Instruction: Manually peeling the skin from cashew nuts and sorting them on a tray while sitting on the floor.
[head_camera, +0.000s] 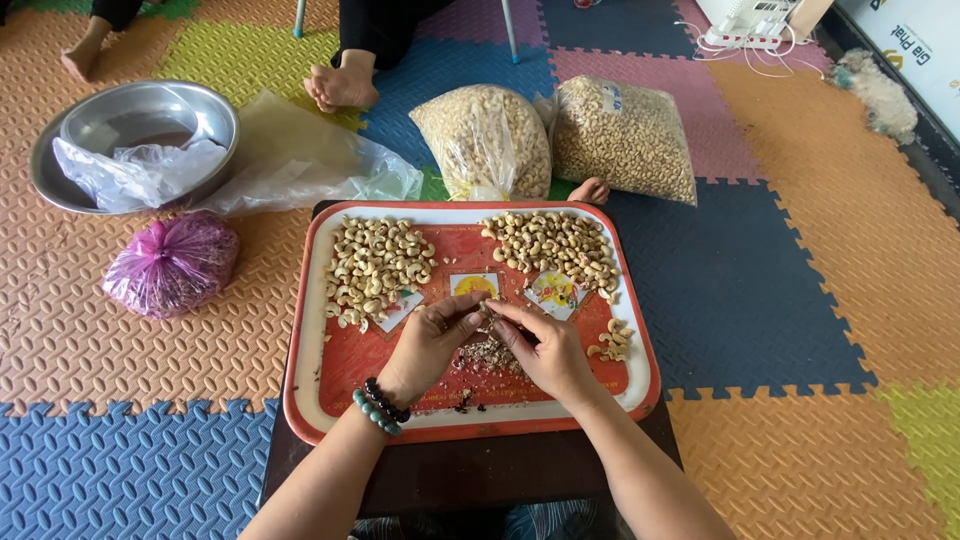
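Note:
A red tray (310, 400) with a white rim rests on a dark low table (470, 470). One pile of cashew nuts (375, 265) lies at its far left, another cashew pile (555, 245) at its far right, and a small cashew heap (612, 340) at the right edge. My left hand (430, 345) and my right hand (540, 345) meet over the tray's middle, fingertips pinched together on one cashew nut (487, 312). Beneath them lies a patch of brown husk scraps (485, 355). My left wrist wears bead bracelets.
Two clear bags of cashews (490, 140) (625, 135) stand beyond the tray. A metal basin (135, 140) with plastic bags and a purple tied bag (172, 262) sit at the left. Another person's bare feet (340, 88) rest on the foam floor mats. A power strip (742, 38) lies far right.

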